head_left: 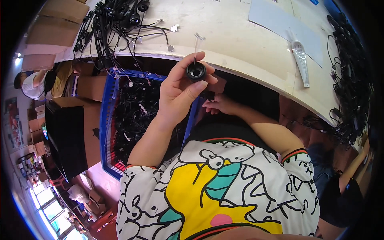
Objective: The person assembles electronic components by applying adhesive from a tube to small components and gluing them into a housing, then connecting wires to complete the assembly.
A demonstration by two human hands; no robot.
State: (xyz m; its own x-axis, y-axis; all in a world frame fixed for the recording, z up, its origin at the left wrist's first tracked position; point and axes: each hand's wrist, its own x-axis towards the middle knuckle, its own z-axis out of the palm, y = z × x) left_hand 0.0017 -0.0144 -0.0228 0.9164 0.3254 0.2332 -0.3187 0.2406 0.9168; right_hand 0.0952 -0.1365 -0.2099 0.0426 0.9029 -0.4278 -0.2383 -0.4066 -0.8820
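My left hand [178, 88] is raised at the table's front edge. Its thumb and fingers close round a small black cylindrical part [196, 71], whose round opening faces up and shows a pale, shiny inside. From beside the index finger a thin clear stick [196, 46] rises, with a small pale piece at its top; whether the hand grips it cannot be made out. Lower down, to the right, my right hand [222, 105] hovers between my body and the table. Its fingers point left, loosely bent and apart, beside a small dark shape that I cannot identify.
A pale worktable [224, 32] carries tangled black cables [114, 24] at left, a white tube [300, 60] and more black cables [348, 80] at right. Below stands a blue crate [105, 132] of cables, beside a cardboard box [92, 132]. People sit at far left and right.
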